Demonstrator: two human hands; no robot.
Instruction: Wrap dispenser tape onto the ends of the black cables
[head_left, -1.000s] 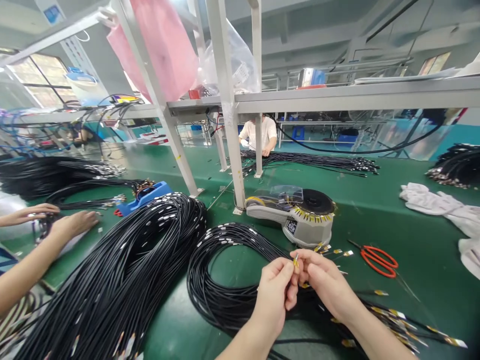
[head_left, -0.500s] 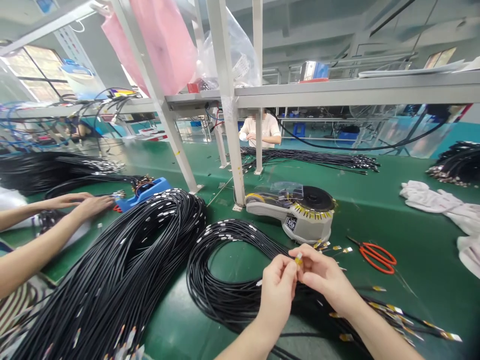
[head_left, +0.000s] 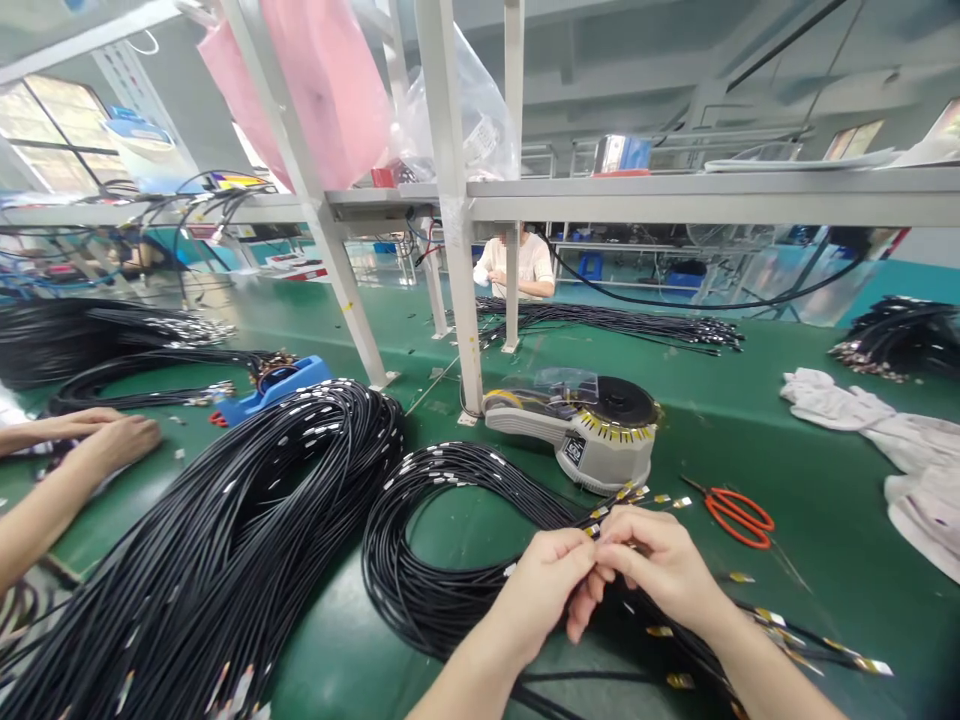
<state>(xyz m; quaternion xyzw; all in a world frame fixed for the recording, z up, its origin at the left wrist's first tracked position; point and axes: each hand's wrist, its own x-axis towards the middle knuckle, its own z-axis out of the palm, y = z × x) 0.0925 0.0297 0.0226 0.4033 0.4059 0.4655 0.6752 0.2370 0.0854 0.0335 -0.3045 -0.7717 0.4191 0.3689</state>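
My left hand (head_left: 546,582) and my right hand (head_left: 661,562) meet above the black cable coil (head_left: 409,590), fingertips pinched together. Between them is a thin cable end, mostly hidden by my fingers. The coil loops to the left of my hands, with small white labels along its top. Its loose ends (head_left: 817,640) fan out to the right beneath my right forearm, tipped in yellow tape and white. More taped ends (head_left: 634,493) stick out just beyond my fingers. A grey round tape dispenser (head_left: 607,450) stands behind them.
Red-handled scissors (head_left: 739,516) lie right of my hands, white gloves (head_left: 862,410) farther right. At left is a large cable bundle (head_left: 247,500), a blue tape holder (head_left: 277,388) and a co-worker's hands (head_left: 105,440). White shelf posts (head_left: 461,250) rise behind; another person (head_left: 525,262) sits beyond.
My fingers have closed in over the yellow-taped cable end, which showed between them before. My hands have lowered slightly. The co-worker's hands at left have drawn back from the blue holder.
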